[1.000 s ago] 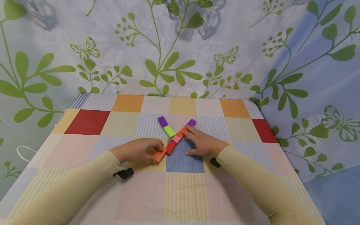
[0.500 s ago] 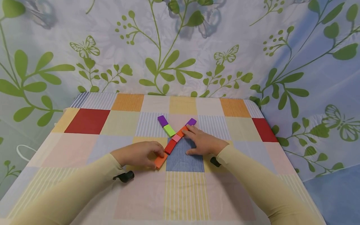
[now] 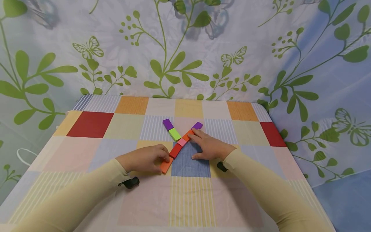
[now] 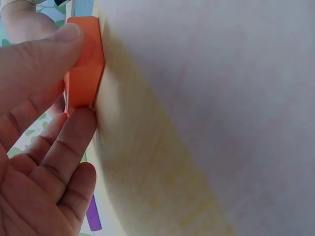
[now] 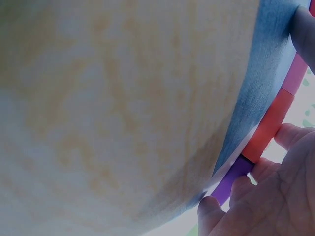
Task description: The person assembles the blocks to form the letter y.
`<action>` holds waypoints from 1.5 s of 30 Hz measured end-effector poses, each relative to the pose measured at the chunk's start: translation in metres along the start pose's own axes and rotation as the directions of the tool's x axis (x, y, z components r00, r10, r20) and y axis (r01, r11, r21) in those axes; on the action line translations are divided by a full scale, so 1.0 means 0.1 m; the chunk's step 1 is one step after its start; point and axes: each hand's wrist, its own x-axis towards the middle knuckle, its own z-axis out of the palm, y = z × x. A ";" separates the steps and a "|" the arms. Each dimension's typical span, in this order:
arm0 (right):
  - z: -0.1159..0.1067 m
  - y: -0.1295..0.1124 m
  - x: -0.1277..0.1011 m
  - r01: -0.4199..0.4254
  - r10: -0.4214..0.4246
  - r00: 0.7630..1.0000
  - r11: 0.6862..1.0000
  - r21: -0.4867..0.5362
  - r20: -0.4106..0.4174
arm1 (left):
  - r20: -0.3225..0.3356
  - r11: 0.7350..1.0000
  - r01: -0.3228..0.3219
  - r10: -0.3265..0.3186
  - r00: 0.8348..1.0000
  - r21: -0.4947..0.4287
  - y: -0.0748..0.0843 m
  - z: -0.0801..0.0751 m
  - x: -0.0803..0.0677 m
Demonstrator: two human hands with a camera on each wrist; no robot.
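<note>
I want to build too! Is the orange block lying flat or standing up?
Flat. The orange block lies on the table, its broad face up, pinched by the left hand.

no words, numbers, brands or signs can be read anywhere in these views. the blocks by the checked tablecloth (image 3: 92,124) are plain coloured faces with no lettering. the cloth itself carries only coloured squares and stripes. the curtain (image 3: 261,48) behind the cloth shows printed leaves and butterflies, no writing. the sleeves above the cloth are plain, and the small dark clips at the wrists bear no mark that can be made out. both wrist views are close and blurred, with nothing legible in them.
</note>
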 end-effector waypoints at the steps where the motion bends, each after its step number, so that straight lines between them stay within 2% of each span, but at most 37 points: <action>1: 0.00 0.00 0.00 0.000 0.000 1.000 1.000 0.001 0.000 | -0.001 1.000 0.005 -0.005 1.000 -0.006 0.00 0.00 0.00; 15: 0.01 0.01 0.01 -0.004 0.004 1.000 1.000 -0.005 0.006 | -0.017 0.999 0.014 -0.015 1.000 -0.042 -0.01 0.00 0.04; 35: 0.01 0.01 0.02 -0.005 0.005 1.000 1.000 -0.011 0.012 | 0.013 0.994 0.056 -0.055 0.998 -0.093 -0.05 -0.04 0.06; 45: 0.02 0.02 0.03 -0.020 0.021 0.999 1.000 -0.014 0.024 | 0.009 0.991 0.047 -0.047 0.999 -0.122 -0.07 -0.05 0.07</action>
